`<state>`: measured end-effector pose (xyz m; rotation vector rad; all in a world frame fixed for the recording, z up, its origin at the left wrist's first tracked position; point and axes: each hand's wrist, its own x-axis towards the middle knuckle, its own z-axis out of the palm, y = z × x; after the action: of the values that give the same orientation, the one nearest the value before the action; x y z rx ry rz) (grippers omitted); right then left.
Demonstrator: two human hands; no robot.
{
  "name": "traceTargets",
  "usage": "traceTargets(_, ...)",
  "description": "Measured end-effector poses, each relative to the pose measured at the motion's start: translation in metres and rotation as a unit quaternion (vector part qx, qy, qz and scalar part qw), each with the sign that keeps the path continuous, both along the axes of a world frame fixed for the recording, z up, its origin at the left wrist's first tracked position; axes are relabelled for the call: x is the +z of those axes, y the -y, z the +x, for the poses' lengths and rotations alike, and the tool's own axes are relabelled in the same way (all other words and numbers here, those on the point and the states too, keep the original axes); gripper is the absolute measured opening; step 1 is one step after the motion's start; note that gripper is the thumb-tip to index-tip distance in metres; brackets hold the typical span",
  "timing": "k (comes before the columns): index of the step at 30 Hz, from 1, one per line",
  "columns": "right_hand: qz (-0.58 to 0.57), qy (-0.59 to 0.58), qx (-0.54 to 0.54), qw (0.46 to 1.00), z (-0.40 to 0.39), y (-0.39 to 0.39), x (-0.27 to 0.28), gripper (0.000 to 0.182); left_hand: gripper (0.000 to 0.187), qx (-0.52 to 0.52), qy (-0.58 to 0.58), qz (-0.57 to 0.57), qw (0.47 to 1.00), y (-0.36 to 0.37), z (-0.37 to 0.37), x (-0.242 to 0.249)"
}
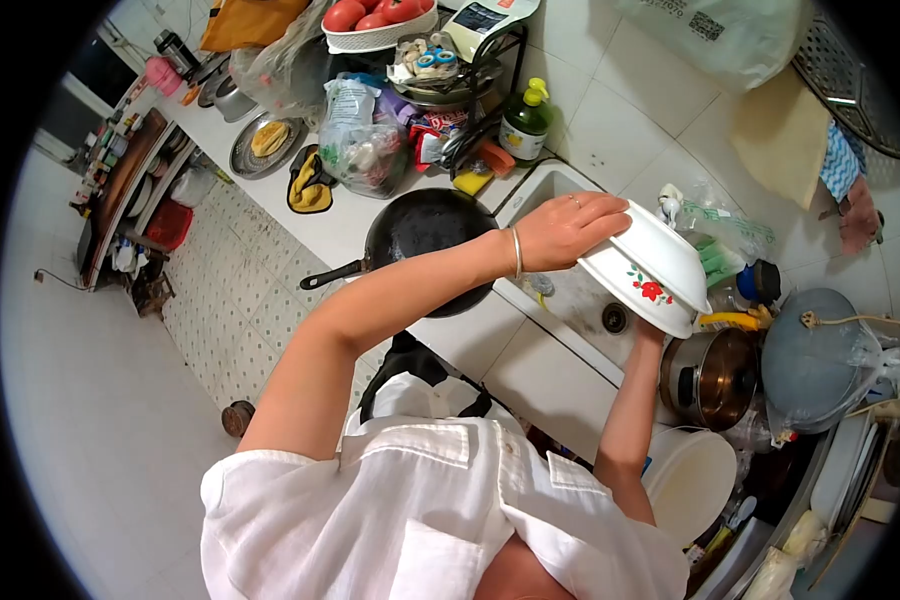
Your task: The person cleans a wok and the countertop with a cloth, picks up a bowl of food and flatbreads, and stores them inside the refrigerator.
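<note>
One white bowl [660, 265], decorated with a red flower, is held tilted above the sink [567, 318], at the person's front right. The left hand [567, 232], palm downward, lies at the bowl's upper left part, its fingers together and extended over the edge, clamped on the bowl; a ring and a bangle [517, 252] are visible. The right hand [651, 332] reaches up to the lower right side, opposite the left; its fingers are hidden by the bowl, so the closure of that grip cannot be told. The bowl thus lies between the two hands, with the flower facing the viewer and the drain [614, 318] visible just beside its lower edge. To the left of the sink, a black frying pan [430, 235] rests on the counter [345, 222], its handle pointing left. Beyond it are a yellow sponge [473, 180] and a green bottle [525, 128]. To the right stands a metal pot [712, 378], near the right forearm, with a white bucket [692, 485] nearer the person.
</note>
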<state>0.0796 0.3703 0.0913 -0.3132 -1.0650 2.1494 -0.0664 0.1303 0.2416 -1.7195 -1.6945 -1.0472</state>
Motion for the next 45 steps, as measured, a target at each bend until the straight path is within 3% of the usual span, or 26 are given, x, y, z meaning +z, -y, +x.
traceTargets(3,-0.015,-0.019,0.017,1.0,0.004,0.0,0.002,0.05,0.042,-0.014,0.013,-0.005,1.0,-0.002,0.0,-0.003)
traceTargets(5,-0.243,-0.01,0.001,0.97,0.005,-0.021,0.003,0.055,0.04,-0.017,0.011,0.023,1.0,-0.008,-0.001,-0.011)
traceTargets(6,0.03,0.051,-0.046,0.997,0.008,-0.001,0.002,0.055,0.037,-0.018,0.027,0.018,0.999,-0.01,-0.001,-0.013)
traceTargets(7,-0.039,0.031,-0.046,0.998,0.009,-0.001,0.006,0.056,0.037,-0.021,0.026,0.035,0.999,-0.013,-0.003,-0.019)
traceTargets(9,0.027,0.033,-0.043,0.998,0.012,-0.003,-0.002,0.056,0.044,-0.019,0.032,0.034,0.999,-0.012,-0.002,-0.02)
traceTargets(13,0.033,-0.026,-0.023,0.999,0.015,0.001,0.004,0.048,0.057,-0.03,0.08,0.027,0.996,-0.008,0.001,-0.032)
traceTargets(15,0.074,0.121,-0.082,0.987,0.013,-0.022,-0.017,0.046,0.062,-0.002,0.144,0.005,0.99,-0.006,0.002,-0.053)
traceTargets(16,0.288,0.255,-0.118,0.916,0.015,0.005,0.008,0.036,0.06,0.024,0.219,-0.015,0.975,-0.001,0.008,-0.06)
traceTargets(17,0.298,0.253,-0.119,0.913,0.014,0.023,0.03,0.038,0.058,0.051,0.291,-0.037,0.955,0.005,0.013,-0.066)
traceTargets(19,0.366,0.288,-0.097,0.88,0.025,0.028,0.019,0.037,0.054,0.092,0.344,-0.02,0.934,0.017,0.025,-0.093)
traceTargets(21,0.368,0.369,-0.036,0.853,0.042,0.037,0.015,0.034,0.053,0.125,0.469,-0.057,0.872,0.036,0.046,-0.122)
traceTargets(23,0.294,0.501,0.129,0.804,0.056,0.06,0.027,0.032,0.053,0.14,0.504,-0.088,0.848,0.056,0.057,-0.176)
traceTargets(24,0.301,0.543,0.161,0.768,0.06,0.064,0.014,0.033,0.055,0.143,0.569,-0.134,0.798,0.067,0.061,-0.198)
traceTargets(25,0.298,0.547,0.163,0.765,0.063,0.07,0.004,0.033,0.057,0.144,0.629,-0.178,0.743,0.076,0.065,-0.22)
traceTargets(27,0.26,0.631,0.288,0.672,0.064,0.082,-0.013,0.033,0.057,0.144,0.703,-0.209,0.665,0.091,0.079,-0.263)
traceTargets(28,0.24,0.633,0.309,0.668,0.066,0.089,-0.022,0.033,0.059,0.115,0.747,-0.219,0.617,0.098,0.081,-0.292)
traceTargets(29,0.238,0.635,0.312,0.666,0.069,0.094,-0.03,0.033,0.059,0.116,0.75,-0.22,0.613,0.104,0.086,-0.296)
traceTargets(32,0.207,0.632,0.334,0.668,0.074,0.107,-0.047,0.032,0.067,0.121,0.817,-0.233,0.514,0.119,0.095,-0.309)
traceTargets(35,0.203,0.621,0.319,0.687,0.076,0.112,-0.055,0.029,0.066,0.122,0.794,-0.234,0.547,0.121,0.094,-0.313)
traceTargets(36,0.204,0.62,0.319,0.687,0.076,0.113,-0.059,0.029,0.068,0.124,0.764,-0.226,0.592,0.122,0.093,-0.313)
traceTargets(37,0.215,0.633,0.307,0.677,0.076,0.111,-0.063,0.028,0.068,0.126,0.762,-0.228,0.593,0.12,0.09,-0.312)
traceTargets(39,0.232,0.634,0.287,0.68,0.073,0.106,-0.073,0.027,0.076,0.125,0.795,-0.265,0.531,0.118,0.08,-0.3)
traceTargets(40,0.237,0.621,0.297,0.686,0.082,0.096,-0.096,0.028,0.08,0.112,0.764,-0.258,0.58,0.12,0.088,-0.325)
traceTargets(42,0.26,0.595,0.269,0.711,0.079,0.107,-0.077,0.025,0.091,0.13,0.751,-0.276,0.585,0.12,0.088,-0.315)
traceTargets(43,0.233,0.557,0.266,0.751,0.083,0.108,-0.079,0.042,0.097,0.139,0.745,-0.285,0.587,0.12,0.088,-0.31)
traceTargets(45,0.284,0.551,0.201,0.759,0.086,0.109,-0.088,0.06,0.102,0.095,0.744,-0.239,0.617,0.123,0.092,-0.329)
